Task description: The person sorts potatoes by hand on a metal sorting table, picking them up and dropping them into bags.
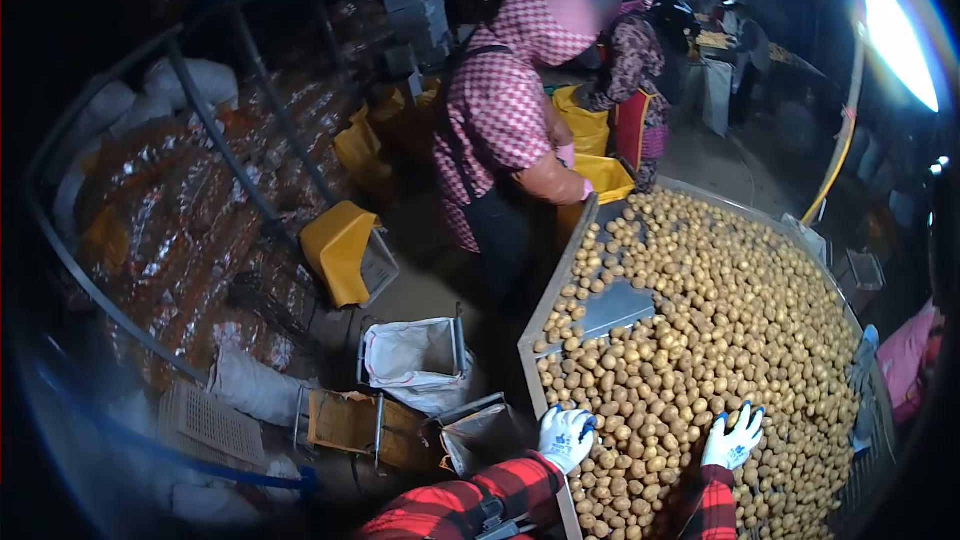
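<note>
A broad layer of potatoes (690, 380) covers the metal sorting table (617, 308). My left hand (566, 440), in a white glove with blue fingertips, is at the table's near left rim. Its fingers curl in towards the potatoes beside it; whatever they may hold is hidden. Farther right, my right hand (733, 440) wears a matching glove and lies over the potatoes, palm down with fingers spread. Nothing shows in its grip.
A co-worker in a checked hood (505, 105) stands at the table's far left, hands by a yellow crate (605, 177). Lined bag frames (410, 350) stand left of the table near a tipped yellow bin (337, 252). Grey gloves (863, 365) lie on the right rim.
</note>
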`<action>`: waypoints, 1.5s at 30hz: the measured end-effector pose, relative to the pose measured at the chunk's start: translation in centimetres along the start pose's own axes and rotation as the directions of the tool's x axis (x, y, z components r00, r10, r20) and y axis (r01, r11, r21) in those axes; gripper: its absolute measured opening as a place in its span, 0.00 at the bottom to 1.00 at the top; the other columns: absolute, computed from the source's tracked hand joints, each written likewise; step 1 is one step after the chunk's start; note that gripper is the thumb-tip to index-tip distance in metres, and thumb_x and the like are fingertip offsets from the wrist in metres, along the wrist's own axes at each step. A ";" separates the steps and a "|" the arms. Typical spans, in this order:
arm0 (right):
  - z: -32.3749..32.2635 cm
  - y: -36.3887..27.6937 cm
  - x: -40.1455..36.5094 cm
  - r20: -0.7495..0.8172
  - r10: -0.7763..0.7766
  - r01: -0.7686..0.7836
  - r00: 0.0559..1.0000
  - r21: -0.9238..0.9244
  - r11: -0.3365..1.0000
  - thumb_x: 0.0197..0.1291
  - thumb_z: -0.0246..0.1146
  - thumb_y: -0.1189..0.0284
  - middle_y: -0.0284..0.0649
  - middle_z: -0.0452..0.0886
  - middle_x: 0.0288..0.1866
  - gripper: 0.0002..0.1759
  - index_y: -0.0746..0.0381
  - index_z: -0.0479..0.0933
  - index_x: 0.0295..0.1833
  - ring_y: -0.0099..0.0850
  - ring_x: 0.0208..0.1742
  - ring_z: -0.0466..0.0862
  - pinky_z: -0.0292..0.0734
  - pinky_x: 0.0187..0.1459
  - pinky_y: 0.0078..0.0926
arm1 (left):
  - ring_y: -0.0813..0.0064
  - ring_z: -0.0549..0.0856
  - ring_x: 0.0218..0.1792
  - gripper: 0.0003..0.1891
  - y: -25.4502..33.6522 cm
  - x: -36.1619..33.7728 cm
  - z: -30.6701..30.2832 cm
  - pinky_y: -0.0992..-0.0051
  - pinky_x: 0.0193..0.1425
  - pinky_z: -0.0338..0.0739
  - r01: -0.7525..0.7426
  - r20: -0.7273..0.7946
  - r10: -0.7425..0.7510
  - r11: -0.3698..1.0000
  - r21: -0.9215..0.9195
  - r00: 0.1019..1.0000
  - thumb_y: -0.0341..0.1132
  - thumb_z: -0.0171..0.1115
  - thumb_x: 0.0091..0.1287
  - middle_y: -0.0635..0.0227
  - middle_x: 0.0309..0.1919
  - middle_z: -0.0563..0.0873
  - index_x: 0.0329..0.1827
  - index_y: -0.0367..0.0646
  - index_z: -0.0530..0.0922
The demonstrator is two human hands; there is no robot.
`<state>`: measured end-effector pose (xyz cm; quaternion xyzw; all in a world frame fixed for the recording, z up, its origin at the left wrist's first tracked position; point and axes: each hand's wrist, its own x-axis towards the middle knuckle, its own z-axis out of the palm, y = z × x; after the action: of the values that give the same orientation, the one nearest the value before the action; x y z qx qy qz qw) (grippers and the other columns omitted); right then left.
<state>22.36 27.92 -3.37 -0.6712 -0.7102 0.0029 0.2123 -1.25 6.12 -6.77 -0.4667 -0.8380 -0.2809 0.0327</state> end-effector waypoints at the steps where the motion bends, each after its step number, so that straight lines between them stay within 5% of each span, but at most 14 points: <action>1: -1.0 -1.4 -0.5 -0.003 -0.017 0.017 1.000 0.001 1.000 0.62 0.69 0.59 0.45 0.66 0.81 0.33 0.53 0.76 0.73 0.58 0.78 0.63 0.64 0.76 0.52 | 0.65 0.83 0.58 0.12 0.2 0.1 -0.1 0.53 0.75 0.66 0.005 0.012 -0.005 1.000 -0.002 1.000 0.42 0.67 0.65 0.71 0.51 0.88 0.50 0.52 0.84; 7: -6.2 -6.0 -6.1 0.255 -0.413 0.411 0.874 0.065 0.909 0.59 0.68 0.62 0.41 0.65 0.83 0.34 0.52 0.74 0.73 0.61 0.82 0.58 0.52 0.74 0.75 | 0.65 0.83 0.57 0.13 0.1 0.4 -0.6 0.54 0.75 0.65 0.015 0.028 -0.014 0.998 -0.056 1.000 0.43 0.65 0.66 0.71 0.49 0.88 0.51 0.53 0.85; 12: -9.5 -0.9 -10.0 0.122 -0.551 0.511 0.825 0.255 0.821 0.55 0.65 0.78 0.50 0.61 0.85 0.40 0.57 0.71 0.77 0.63 0.82 0.58 0.54 0.81 0.57 | 0.65 0.83 0.54 0.08 0.1 0.7 -0.9 0.56 0.69 0.68 0.000 0.083 0.004 0.999 -0.050 0.997 0.41 0.62 0.67 0.71 0.46 0.87 0.45 0.56 0.85; 18: -14.6 8.4 -17.2 0.080 -0.226 0.204 0.971 0.218 0.954 0.56 0.67 0.73 0.55 0.71 0.78 0.33 0.58 0.76 0.71 0.55 0.76 0.71 0.65 0.77 0.50 | 0.59 0.87 0.28 0.09 1.6 2.3 -4.5 0.57 0.43 0.76 -0.081 0.200 0.051 0.987 0.141 0.978 0.41 0.61 0.60 0.65 0.24 0.88 0.26 0.53 0.88; 23: -17.7 17.2 -27.1 0.087 0.317 -0.275 0.944 -0.320 0.907 0.57 0.69 0.51 0.45 0.63 0.82 0.39 0.47 0.73 0.75 0.53 0.80 0.62 0.51 0.76 0.66 | 0.52 0.85 0.42 0.04 -1.8 1.0 1.1 0.52 0.55 0.77 -0.239 -0.324 0.179 0.958 -0.156 0.929 0.30 0.65 0.60 0.60 0.36 0.88 0.37 0.46 0.85; 25: -17.3 19.4 -31.6 0.178 0.567 -0.520 0.804 -0.251 0.817 0.57 0.68 0.45 0.46 0.55 0.86 0.46 0.45 0.65 0.81 0.56 0.83 0.55 0.47 0.77 0.71 | 0.53 0.85 0.45 0.06 -2.8 0.8 1.7 0.52 0.58 0.76 -0.204 -0.206 0.172 0.967 -0.151 0.963 0.30 0.65 0.61 0.61 0.39 0.88 0.40 0.45 0.85; 30: -15.8 13.6 -30.4 0.319 0.590 -0.496 0.741 -0.331 0.803 0.60 0.63 0.38 0.50 0.50 0.87 0.49 0.45 0.60 0.83 0.62 0.85 0.47 0.44 0.74 0.80 | 0.52 0.84 0.50 0.12 -3.4 1.0 2.1 0.56 0.62 0.76 -0.209 -0.147 0.195 0.973 -0.093 0.970 0.28 0.62 0.60 0.59 0.48 0.88 0.46 0.44 0.85; 35: -16.1 15.6 -29.9 0.240 0.121 -0.182 0.963 0.252 0.951 0.63 0.64 0.47 0.41 0.63 0.83 0.40 0.48 0.69 0.79 0.46 0.80 0.66 0.60 0.74 0.65 | 0.50 0.78 0.67 0.25 1.2 -3.0 -0.5 0.53 0.75 0.68 -0.292 -0.184 0.279 0.955 -0.049 0.942 0.30 0.64 0.61 0.54 0.68 0.80 0.64 0.43 0.81; 39: -18.1 25.3 -30.0 0.013 0.368 -0.313 0.930 0.557 0.769 0.61 0.68 0.64 0.50 0.68 0.79 0.34 0.60 0.74 0.74 0.49 0.81 0.66 0.57 0.80 0.51 | 0.48 0.76 0.69 0.24 4.1 -7.6 0.0 0.43 0.76 0.62 -0.371 -0.033 0.369 0.922 -0.113 0.929 0.33 0.64 0.58 0.49 0.68 0.79 0.61 0.48 0.82; 40: -20.2 28.5 -29.4 -0.004 0.384 -0.366 0.923 0.290 0.884 0.62 0.65 0.72 0.48 0.64 0.83 0.38 0.60 0.66 0.80 0.46 0.83 0.64 0.59 0.80 0.48 | 0.50 0.76 0.69 0.23 3.9 -8.1 0.8 0.43 0.76 0.62 -0.386 -0.062 0.382 0.919 -0.085 0.922 0.36 0.65 0.59 0.52 0.67 0.81 0.59 0.50 0.84; 41: -20.1 31.9 -29.0 -0.076 0.528 -0.143 0.846 0.921 0.363 0.61 0.60 0.82 0.47 0.59 0.86 0.46 0.59 0.53 0.85 0.42 0.85 0.60 0.58 0.81 0.44 | 0.51 0.76 0.69 0.22 5.5 -8.4 -0.8 0.43 0.77 0.61 -0.271 0.034 0.273 0.961 -0.057 0.961 0.39 0.67 0.59 0.55 0.67 0.81 0.58 0.50 0.85; 42: -19.1 38.7 -29.2 -0.308 0.405 -0.170 0.861 0.576 0.799 0.62 0.56 0.89 0.47 0.57 0.87 0.47 0.61 0.47 0.86 0.39 0.86 0.58 0.65 0.77 0.38 | 0.52 0.75 0.69 0.22 5.1 -8.7 0.1 0.44 0.77 0.61 -0.255 0.018 0.255 0.967 -0.020 0.967 0.41 0.68 0.59 0.58 0.67 0.81 0.58 0.51 0.85; 43: -20.6 43.7 -28.6 -0.319 0.462 -0.202 0.827 0.598 0.775 0.64 0.55 0.88 0.47 0.57 0.87 0.46 0.61 0.46 0.86 0.39 0.86 0.58 0.60 0.80 0.38 | 0.53 0.75 0.70 0.23 4.9 -8.8 0.6 0.46 0.78 0.60 -0.231 0.039 0.231 0.973 -0.017 0.972 0.42 0.69 0.59 0.58 0.68 0.80 0.58 0.51 0.85; 45: -25.3 51.6 -28.2 -0.479 0.222 -0.271 0.849 -0.035 0.962 0.68 0.60 0.80 0.46 0.57 0.87 0.41 0.62 0.56 0.85 0.44 0.84 0.64 0.60 0.80 0.42 | 0.54 0.75 0.70 0.23 5.4 -8.9 0.3 0.47 0.79 0.60 -0.238 0.044 0.238 0.971 0.011 0.970 0.43 0.69 0.59 0.59 0.68 0.80 0.59 0.51 0.85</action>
<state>79.45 -1.01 -3.70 -0.7470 -0.5446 -0.1689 0.3418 8.18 1.70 -7.49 -0.5693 -0.7788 -0.2581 0.0523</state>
